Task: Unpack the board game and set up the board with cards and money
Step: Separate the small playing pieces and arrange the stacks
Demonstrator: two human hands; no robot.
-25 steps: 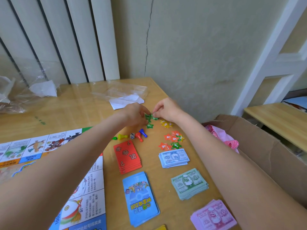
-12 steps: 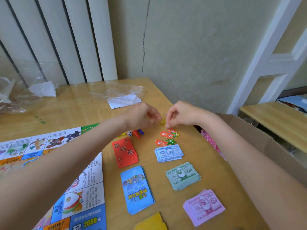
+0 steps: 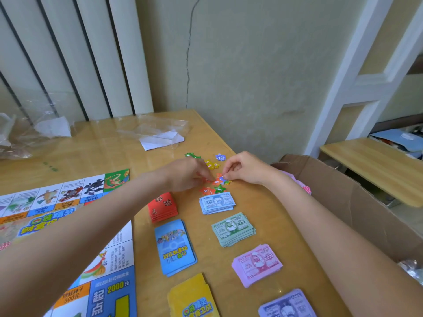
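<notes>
Both hands meet over a small cluster of star tokens (image 3: 216,184) on the wooden table (image 3: 109,147). The right hand (image 3: 246,168) has its fingers curled, thumb and forefinger pinching a blue star at the cluster's right edge. The left hand (image 3: 186,175) reaches in from the left with its fingertips down on the red stars; whether it grips one or only touches cannot be told.

Farther off lie a pair of yellow stars (image 3: 212,165), a lone purple star (image 3: 220,157) and a green star (image 3: 192,155) — all apart from the cluster.

Just near of the cluster sits a blue 500 money stack (image 3: 217,203), then a green 2000 stack (image 3: 233,229), a pink 1000 stack (image 3: 257,264) and a purple stack (image 3: 287,305) at the near edge. Left of the money run three card decks — red (image 3: 163,208), blue (image 3: 175,247) and yellow (image 3: 192,298).

The game board (image 3: 68,225) lies unfolded on the left side of the table. At the far end rest clear plastic wrappers (image 3: 160,133) with a white paper inside. An open cardboard box (image 3: 352,202) stands to the right of the table.
</notes>
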